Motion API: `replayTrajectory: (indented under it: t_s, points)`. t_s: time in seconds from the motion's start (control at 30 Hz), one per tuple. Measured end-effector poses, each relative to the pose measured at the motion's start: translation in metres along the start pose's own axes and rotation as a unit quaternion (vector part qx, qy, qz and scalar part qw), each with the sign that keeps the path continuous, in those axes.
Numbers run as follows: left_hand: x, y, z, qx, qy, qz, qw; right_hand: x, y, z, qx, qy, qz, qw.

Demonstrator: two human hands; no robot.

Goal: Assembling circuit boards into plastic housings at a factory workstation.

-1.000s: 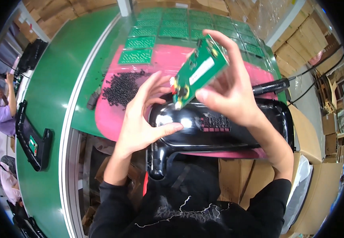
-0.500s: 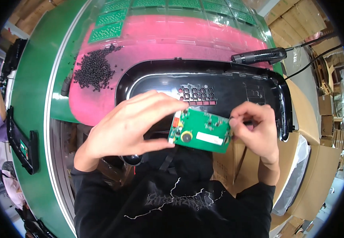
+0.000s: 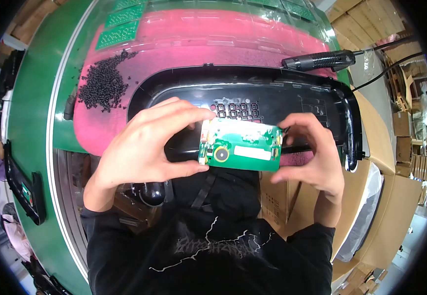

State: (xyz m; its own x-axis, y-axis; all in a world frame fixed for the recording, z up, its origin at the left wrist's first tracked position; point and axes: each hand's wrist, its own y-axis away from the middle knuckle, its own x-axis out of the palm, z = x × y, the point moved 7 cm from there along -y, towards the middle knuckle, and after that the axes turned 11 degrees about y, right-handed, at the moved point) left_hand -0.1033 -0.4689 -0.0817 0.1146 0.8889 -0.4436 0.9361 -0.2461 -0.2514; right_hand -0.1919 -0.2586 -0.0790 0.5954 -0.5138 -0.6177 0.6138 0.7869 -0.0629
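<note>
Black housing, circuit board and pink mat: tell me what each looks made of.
Black housing: probably moulded plastic, glossy, with sharp highlights along its curved edges.
Circuit board: likely resin laminate, shiny green coating; glare and small components show.
Pink mat: perhaps rubber or foam, dull-looking with soft reflections; unclear which.

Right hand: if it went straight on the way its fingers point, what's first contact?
Likely the near end of the green circuit board, just to the left of the right hand. Depth is unclear from this one view; a fingertip may be touching its edge now.
</note>
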Motion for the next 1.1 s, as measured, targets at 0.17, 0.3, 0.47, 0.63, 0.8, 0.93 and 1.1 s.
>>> replayTrajectory:
  t_s: [0.17,0.3,0.47,0.63,0.8,0.93,1.1]
  points:
    - [-0.008,-0.02,0.025,-0.085,-0.069,0.004,0.994,-0.001,-0.028,-0.03,0.026,0.027,-0.058,0.998]
    - [-0.003,-0.022,0.036,-0.083,-0.132,0.01,0.988,0.004,-0.043,-0.033,-0.015,0.13,-0.05,0.99]
    - [-0.006,-0.02,0.043,-0.095,-0.145,0.032,0.984,0.011,-0.047,-0.029,-0.036,0.168,-0.041,0.984]
    - [-0.01,-0.019,0.048,-0.106,-0.138,0.045,0.984,0.017,-0.051,-0.028,-0.022,0.17,-0.038,0.984]
    - [-0.012,-0.017,0.051,-0.103,-0.14,0.041,0.984,0.02,-0.055,-0.025,-0.022,0.178,-0.035,0.983]
    - [-0.013,-0.016,0.052,-0.105,-0.134,0.046,0.984,0.022,-0.055,-0.024,-0.026,0.185,-0.035,0.982]
    - [-0.013,-0.016,0.053,-0.107,-0.131,0.049,0.984,0.023,-0.056,-0.024,-0.011,0.189,-0.032,0.981]
